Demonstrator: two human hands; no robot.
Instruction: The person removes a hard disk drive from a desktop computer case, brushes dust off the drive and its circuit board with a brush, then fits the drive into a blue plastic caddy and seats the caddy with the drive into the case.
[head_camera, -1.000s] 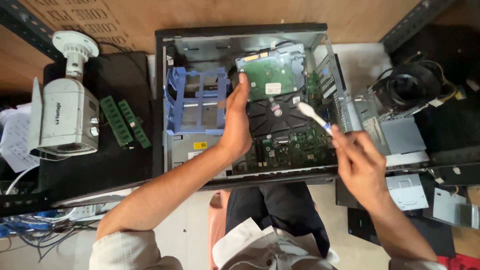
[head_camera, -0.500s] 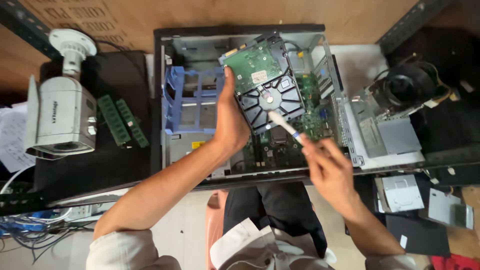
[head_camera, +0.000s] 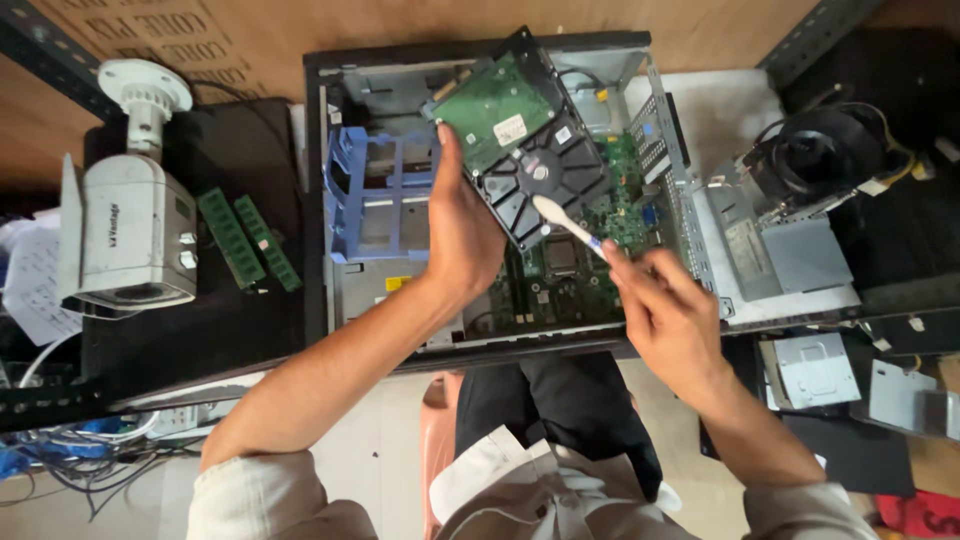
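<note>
My left hand grips a hard drive, black with a green circuit board on its underside, and holds it tilted above the open computer case. My right hand pinches a small white brush whose head touches the drive's black underside. Below the drive lies the green motherboard inside the case. A blue plastic drive cage sits in the case's left half.
A white security camera and two green memory sticks lie on a black mat at the left. A black fan cooler and a grey metal box sit at the right. Cables bunch at the lower left.
The hard drive has been lifted and swung to the left, out over the case. My right hand followed to the left, and the brush now rests on the drive's underside.
</note>
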